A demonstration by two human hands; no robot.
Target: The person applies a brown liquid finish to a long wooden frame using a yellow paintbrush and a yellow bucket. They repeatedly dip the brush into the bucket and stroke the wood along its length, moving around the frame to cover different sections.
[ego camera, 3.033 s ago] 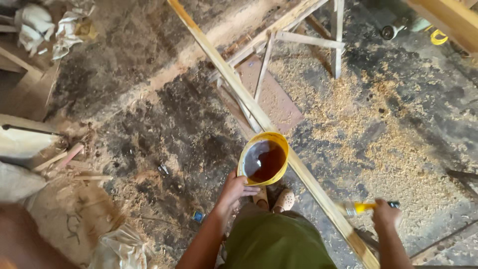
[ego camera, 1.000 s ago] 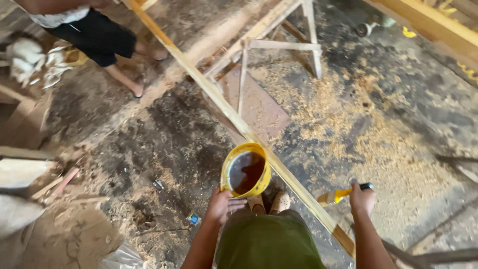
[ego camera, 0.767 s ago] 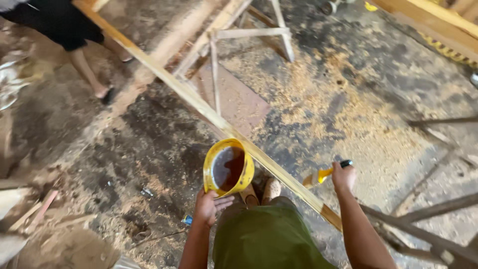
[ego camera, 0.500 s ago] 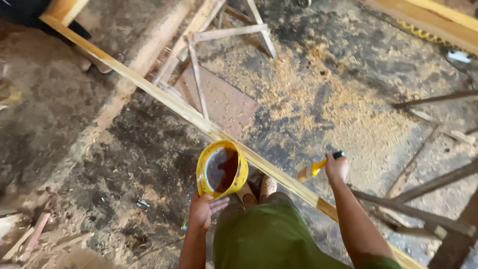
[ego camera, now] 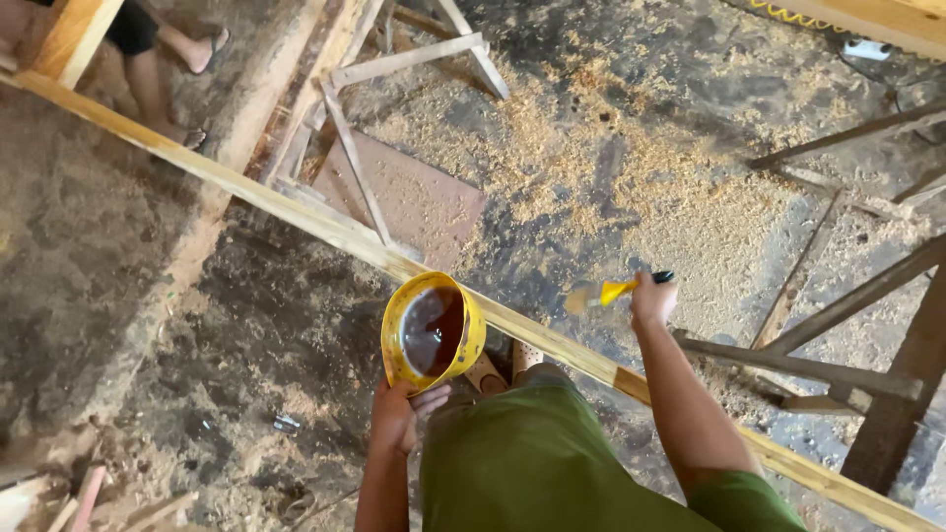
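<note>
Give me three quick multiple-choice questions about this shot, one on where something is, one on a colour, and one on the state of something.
1. Where is the yellow container relative to the long wooden plank?
A. In the left hand, right beside the plank
B. On the floor by the far wall
C. Balanced on the sawhorse

2. What colour is the brush handle in the right hand?
A. Red
B. Yellow
C. Blue

3. What state is the container in?
A. Empty
B. Lidded
C. Open, holding dark brown liquid

Answers: 1 A, the hand grips it from below next to the plank; 2 B, the handle is bright yellow; 3 C, dark liquid shows inside the open top.
</note>
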